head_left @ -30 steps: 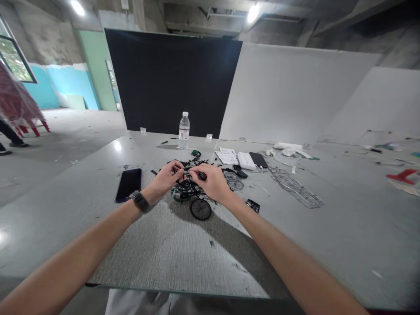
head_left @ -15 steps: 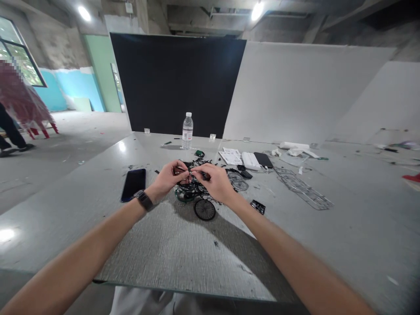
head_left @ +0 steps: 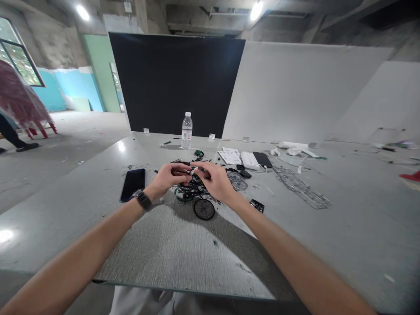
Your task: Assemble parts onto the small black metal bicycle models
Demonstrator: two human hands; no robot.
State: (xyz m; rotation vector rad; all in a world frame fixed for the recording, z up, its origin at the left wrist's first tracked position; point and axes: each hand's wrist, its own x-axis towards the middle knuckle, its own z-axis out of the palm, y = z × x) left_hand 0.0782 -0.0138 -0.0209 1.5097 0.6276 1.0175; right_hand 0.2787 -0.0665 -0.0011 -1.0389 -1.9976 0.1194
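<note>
My left hand (head_left: 166,179), with a black watch on the wrist, is closed, thumb and fingers pinched above a heap of small black model parts (head_left: 188,194). Facing it, my right hand (head_left: 215,180) is curled closed, its fingertips almost meeting the left ones. Small dark pieces show at the fingers of both hands, too small and covered to name. Below the hands a black spoked toy wheel (head_left: 204,209) lies at the near side of the heap. Another spoked wheel (head_left: 237,181) lies to the right of my right hand.
A phone (head_left: 133,184) lies left of the heap. Behind it stands a water bottle (head_left: 187,131). To the right are paper sheets (head_left: 229,156), a white power bank (head_left: 250,160), a grey parts frame (head_left: 302,187) and a small black piece (head_left: 257,205). A partition (head_left: 177,83) rises behind.
The fingers of both hands have shifted slightly at their meeting point, with the left fingers straighter. A person's leg at the far left has moved. The heap looks unchanged.
</note>
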